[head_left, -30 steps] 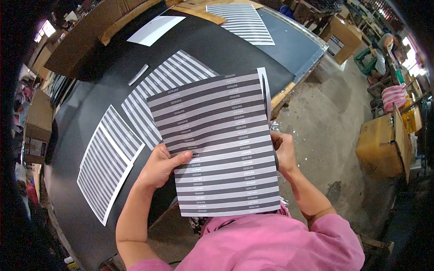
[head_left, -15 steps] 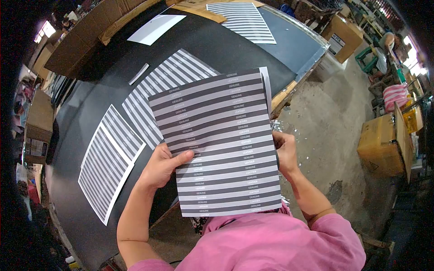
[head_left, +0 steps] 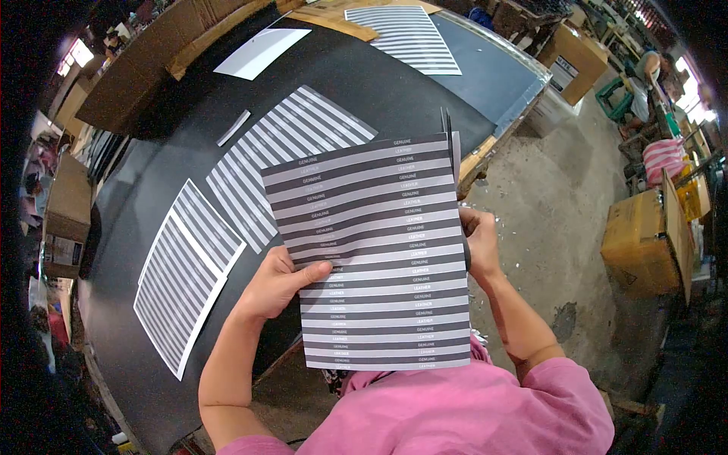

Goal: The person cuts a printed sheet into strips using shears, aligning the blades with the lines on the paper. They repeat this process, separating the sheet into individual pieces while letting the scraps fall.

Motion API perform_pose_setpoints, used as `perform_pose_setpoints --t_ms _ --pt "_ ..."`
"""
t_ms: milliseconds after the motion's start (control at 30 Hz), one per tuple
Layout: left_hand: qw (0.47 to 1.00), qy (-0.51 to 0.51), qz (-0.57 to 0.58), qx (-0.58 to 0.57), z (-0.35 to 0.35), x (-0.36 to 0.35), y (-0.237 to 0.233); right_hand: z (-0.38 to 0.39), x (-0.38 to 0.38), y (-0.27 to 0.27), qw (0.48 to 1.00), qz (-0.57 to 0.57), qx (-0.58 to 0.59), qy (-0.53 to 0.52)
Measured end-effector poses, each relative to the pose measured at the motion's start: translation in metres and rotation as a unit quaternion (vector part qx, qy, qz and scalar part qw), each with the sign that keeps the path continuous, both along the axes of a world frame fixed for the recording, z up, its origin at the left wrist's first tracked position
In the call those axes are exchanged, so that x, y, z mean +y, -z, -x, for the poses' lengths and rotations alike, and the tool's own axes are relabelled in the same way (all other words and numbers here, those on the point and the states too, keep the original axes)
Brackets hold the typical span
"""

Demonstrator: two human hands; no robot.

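A sheet of paper (head_left: 371, 303) with dark and light stripes, printed "GENUINE LEATHER", is held up in front of me. My left hand (head_left: 279, 285) grips its left edge, thumb on the front and fingers behind. At the right edge, my right hand (head_left: 481, 241) is closed around scissors (head_left: 446, 127). Two thin dark blade tips poke up past the sheet's top right corner; most of the scissors are hidden behind the paper. A narrow strip of paper shows along that edge. Beyond the held sheet, another striped sheet (head_left: 265, 159) lies on the black table (head_left: 167, 144).
More striped sheets (head_left: 178, 303) overlap at the table's left, and another striped sheet (head_left: 409, 38) lies at the far end. A white sheet (head_left: 262, 53) and a thin strip (head_left: 233, 128) are nearby. Paper scraps and a cardboard box (head_left: 641, 246) are on the floor at right, where a person sits.
The held sheet has moved slightly down and right, and its top now tilts less. Scissor tips have come into sight above its right corner. My left hand has shifted slightly with it.
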State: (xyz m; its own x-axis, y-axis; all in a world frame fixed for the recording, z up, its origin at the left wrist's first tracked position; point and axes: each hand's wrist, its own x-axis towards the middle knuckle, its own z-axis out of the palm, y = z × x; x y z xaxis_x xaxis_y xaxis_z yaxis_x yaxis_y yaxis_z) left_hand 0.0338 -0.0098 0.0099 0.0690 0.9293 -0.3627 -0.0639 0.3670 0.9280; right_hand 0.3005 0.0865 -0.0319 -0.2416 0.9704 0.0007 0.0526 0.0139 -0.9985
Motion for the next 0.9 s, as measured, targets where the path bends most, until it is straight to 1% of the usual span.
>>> perform_pose_setpoints --t_ms 33,167,200,233,467,533,567,633,667,733,767,800,867,900 --pt "1.000 0.000 -0.001 0.001 0.000 0.000 0.000 -0.003 0.002 0.004 1.000 -0.004 -0.028 -0.002" --pt "1.000 -0.009 -0.002 -0.016 -0.001 -0.001 0.000 -0.002 0.003 0.003 1.000 0.001 -0.009 -0.007" --pt "1.000 -0.012 -0.001 -0.022 -0.001 -0.001 0.000 -0.001 0.001 0.000 1.000 0.009 -0.009 0.006" --pt "1.000 -0.013 -0.001 -0.022 0.000 -0.002 0.000 0.000 0.000 -0.001 1.000 0.017 -0.010 0.018" --pt "1.000 -0.007 0.002 -0.020 -0.002 -0.001 0.000 -0.005 -0.006 0.002 1.000 0.024 0.001 0.016" --pt "1.000 -0.012 -0.006 -0.016 -0.002 -0.002 -0.003 -0.008 -0.007 0.011 0.999 -0.018 -0.019 0.028" --pt "1.000 -0.012 -0.007 -0.018 -0.003 -0.002 -0.005 -0.009 -0.008 0.014 0.999 -0.021 -0.016 0.024" --pt "1.000 -0.018 -0.014 -0.016 0.000 -0.001 -0.008 -0.009 -0.008 0.015 1.000 0.008 0.006 0.027" --pt "1.000 -0.017 -0.001 -0.009 0.002 0.000 -0.008 -0.010 -0.007 0.012 1.000 0.004 0.009 0.021" --pt "1.000 -0.026 0.011 0.002 0.007 -0.001 -0.011 -0.009 -0.005 0.000 0.991 0.095 0.078 0.043" --pt "1.000 -0.017 0.018 0.010 0.009 -0.001 -0.014 -0.016 0.002 0.015 0.997 0.058 0.041 0.019" --pt "1.000 -0.007 0.025 0.016 0.010 0.000 -0.016 -0.014 0.003 0.006 0.991 0.058 0.118 0.000" --pt "1.000 -0.008 0.030 0.004 0.011 0.000 -0.016 -0.005 0.007 -0.019 0.966 0.131 0.220 -0.038" --pt "1.000 0.006 0.029 0.010 0.011 0.000 -0.018 -0.004 0.013 -0.027 0.966 0.127 0.222 -0.041"
